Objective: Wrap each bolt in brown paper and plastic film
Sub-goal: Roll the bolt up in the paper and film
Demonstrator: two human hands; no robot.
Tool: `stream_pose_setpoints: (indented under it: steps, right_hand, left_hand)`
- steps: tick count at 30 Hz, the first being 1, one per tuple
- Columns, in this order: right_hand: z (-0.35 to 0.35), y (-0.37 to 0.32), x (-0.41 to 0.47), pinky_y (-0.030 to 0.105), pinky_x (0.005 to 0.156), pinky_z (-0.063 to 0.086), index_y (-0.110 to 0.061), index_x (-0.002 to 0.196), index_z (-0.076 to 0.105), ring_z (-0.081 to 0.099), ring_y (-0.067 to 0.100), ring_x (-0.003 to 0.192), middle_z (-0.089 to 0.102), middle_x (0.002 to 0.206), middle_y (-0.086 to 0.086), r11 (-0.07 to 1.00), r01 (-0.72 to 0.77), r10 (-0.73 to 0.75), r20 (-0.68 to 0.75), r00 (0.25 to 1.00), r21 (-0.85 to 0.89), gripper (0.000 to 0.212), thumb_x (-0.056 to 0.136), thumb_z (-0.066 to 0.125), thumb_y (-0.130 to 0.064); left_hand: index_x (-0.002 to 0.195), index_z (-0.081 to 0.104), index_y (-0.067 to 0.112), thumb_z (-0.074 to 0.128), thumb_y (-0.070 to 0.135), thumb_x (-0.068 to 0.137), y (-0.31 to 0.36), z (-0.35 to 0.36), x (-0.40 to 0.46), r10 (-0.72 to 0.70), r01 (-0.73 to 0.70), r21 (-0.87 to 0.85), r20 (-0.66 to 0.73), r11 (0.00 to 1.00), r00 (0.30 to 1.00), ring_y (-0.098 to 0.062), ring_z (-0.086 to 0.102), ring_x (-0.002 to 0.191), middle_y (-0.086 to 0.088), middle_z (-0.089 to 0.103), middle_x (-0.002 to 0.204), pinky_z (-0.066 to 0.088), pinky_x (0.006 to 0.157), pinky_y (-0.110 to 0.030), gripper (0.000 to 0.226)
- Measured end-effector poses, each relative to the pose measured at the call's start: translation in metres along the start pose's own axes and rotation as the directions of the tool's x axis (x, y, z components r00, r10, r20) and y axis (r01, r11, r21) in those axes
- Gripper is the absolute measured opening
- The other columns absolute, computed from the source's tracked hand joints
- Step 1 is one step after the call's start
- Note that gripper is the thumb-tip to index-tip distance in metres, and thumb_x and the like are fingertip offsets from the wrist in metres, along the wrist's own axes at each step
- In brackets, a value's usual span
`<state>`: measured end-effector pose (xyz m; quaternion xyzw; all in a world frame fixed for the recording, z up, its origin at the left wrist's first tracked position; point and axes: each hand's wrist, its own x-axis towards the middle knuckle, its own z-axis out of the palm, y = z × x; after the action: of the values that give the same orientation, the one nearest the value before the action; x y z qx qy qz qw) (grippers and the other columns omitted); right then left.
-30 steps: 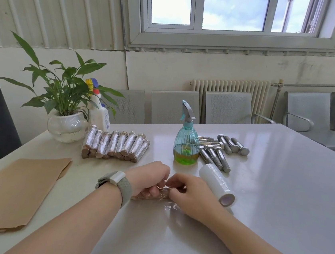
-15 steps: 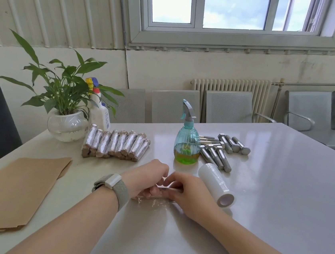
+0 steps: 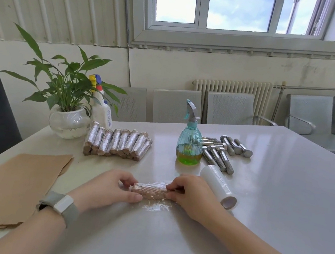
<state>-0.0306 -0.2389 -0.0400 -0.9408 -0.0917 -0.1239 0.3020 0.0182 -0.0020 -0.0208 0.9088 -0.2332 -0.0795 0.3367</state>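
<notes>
A bolt wrapped in brown paper (image 3: 149,192) lies sideways on the table, partly covered in clear plastic film (image 3: 156,206). My left hand (image 3: 109,189) grips its left end with thumb and fingers. Its right end is pinched by my right hand (image 3: 190,194). A loose flap of film spreads on the table in front of the bolt. The roll of film (image 3: 219,186) lies just right of my right hand. Several bare steel bolts (image 3: 225,152) lie behind it. A row of several wrapped bolts (image 3: 116,143) lies further back on the left. Sheets of brown paper (image 3: 13,186) lie at left.
A teal spray bottle (image 3: 190,142) with green liquid stands behind my hands. At the back left are a potted plant (image 3: 68,113) in a glass bowl and a white spray bottle (image 3: 101,111). Grey chairs (image 3: 229,108) stand beyond the white table (image 3: 279,202).
My hands have moved apart to the two ends of the bolt, which now shows between them with film around it. Before, my hands were close together over it.
</notes>
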Motion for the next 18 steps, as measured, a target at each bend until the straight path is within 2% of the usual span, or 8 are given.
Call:
stream_pose_setpoints:
  steps: [2, 3, 6, 7, 9, 12, 16, 18]
  right_hand:
    - [0.0, -0.001, 0.0, 0.018, 0.084, 0.042, -0.022, 0.108, 0.074, 0.059, 0.01, 0.098, 0.067, 0.102, -0.007, 1.0, -0.001, 0.001, 0.003, 1.0, -0.021, 0.023, 0.087, 0.072, -0.029]
    - [-0.001, -0.001, 0.0, 0.018, 0.084, 0.042, -0.022, 0.108, 0.074, 0.059, 0.011, 0.098, 0.066, 0.102, -0.006, 0.999, -0.002, 0.002, 0.003, 1.0, -0.032, 0.023, 0.087, 0.072, -0.029]
    - [-0.001, -0.005, -0.001, 0.025, 0.089, 0.044, -0.022, 0.108, 0.074, 0.058, 0.013, 0.099, 0.066, 0.103, -0.005, 0.998, -0.003, 0.004, 0.017, 1.0, -0.065, 0.022, 0.087, 0.071, -0.029]
    - [-0.001, -0.006, -0.002, 0.028, 0.09, 0.045, -0.022, 0.107, 0.074, 0.058, 0.014, 0.1, 0.067, 0.104, -0.005, 0.997, -0.002, 0.004, 0.021, 1.0, -0.078, 0.021, 0.088, 0.07, -0.029]
    - [-0.002, -0.008, -0.004, 0.031, 0.089, 0.047, -0.024, 0.104, 0.073, 0.058, 0.014, 0.102, 0.067, 0.104, -0.007, 0.994, -0.014, 0.016, 0.018, 1.0, -0.104, 0.018, 0.088, 0.069, -0.03]
    - [-0.005, -0.01, -0.006, 0.031, 0.086, 0.049, -0.026, 0.102, 0.072, 0.057, 0.011, 0.101, 0.068, 0.103, -0.01, 0.99, -0.062, 0.062, -0.004, 0.998, -0.126, 0.016, 0.088, 0.068, -0.031]
    - [-0.011, -0.012, -0.01, 0.035, 0.084, 0.05, -0.022, 0.1, 0.071, 0.06, 0.016, 0.095, 0.069, 0.098, -0.005, 0.99, -0.093, 0.093, -0.007, 0.996, -0.107, 0.013, 0.089, 0.064, -0.026]
    - [-0.013, -0.012, -0.011, 0.035, 0.083, 0.048, -0.018, 0.096, 0.068, 0.058, 0.018, 0.092, 0.067, 0.095, -0.002, 0.987, -0.11, 0.109, -0.009, 0.994, -0.12, 0.01, 0.09, 0.061, -0.021]
  left_hand:
    - [0.083, 0.068, 0.028, 0.084, 0.04, 0.074, -0.001, 0.006, -0.002, 0.039, -0.036, 0.044, -0.068, 0.998, 0.997, 0.007, 0.047, 0.053, 0.02, 0.06, 0.065, 0.034, 0.051, -0.01, 0.022]
    - [0.083, 0.064, 0.029, 0.081, 0.043, 0.075, -0.002, 0.008, -0.003, 0.046, -0.038, 0.092, -0.086, 0.995, 0.995, 0.007, 0.048, 0.057, 0.019, 0.059, 0.067, 0.035, 0.055, -0.012, 0.023]
    - [0.089, 0.053, 0.033, 0.065, 0.057, 0.083, -0.002, 0.012, -0.005, 0.034, 0.0, 0.332, -0.095, 0.943, 0.995, 0.0, 0.053, 0.079, 0.016, 0.056, 0.087, 0.039, 0.069, -0.02, 0.028]
    - [0.092, 0.051, 0.033, 0.062, 0.058, 0.085, -0.001, 0.011, -0.004, 0.025, 0.008, 0.355, -0.087, 0.935, 0.996, -0.003, 0.054, 0.083, 0.016, 0.058, 0.091, 0.041, 0.072, -0.023, 0.028]
    - [0.095, 0.053, 0.031, 0.064, 0.055, 0.086, 0.003, 0.006, -0.003, 0.007, 0.01, 0.248, -0.07, 0.969, 0.998, -0.006, 0.059, 0.085, 0.013, 0.063, 0.093, 0.045, 0.074, -0.022, 0.028]
    - [0.094, 0.059, 0.025, 0.077, 0.041, 0.081, 0.014, 0.002, -0.001, -0.001, -0.003, -0.034, -0.113, 0.999, 0.994, -0.011, 0.063, 0.081, 0.004, 0.068, 0.088, 0.048, 0.075, -0.024, 0.027]
    - [0.093, 0.066, 0.015, 0.081, 0.026, 0.079, 0.038, 0.01, 0.007, 0.037, -0.125, -0.35, -0.246, 0.928, 0.968, -0.012, 0.065, 0.066, -0.007, 0.07, 0.082, 0.052, 0.072, -0.027, 0.023]
    - [0.093, 0.07, 0.02, 0.083, 0.027, 0.077, 0.051, 0.017, 0.018, 0.058, -0.193, -0.415, -0.316, 0.889, 0.947, -0.008, 0.059, 0.062, 0.0, 0.065, 0.073, 0.051, 0.067, -0.021, 0.022]
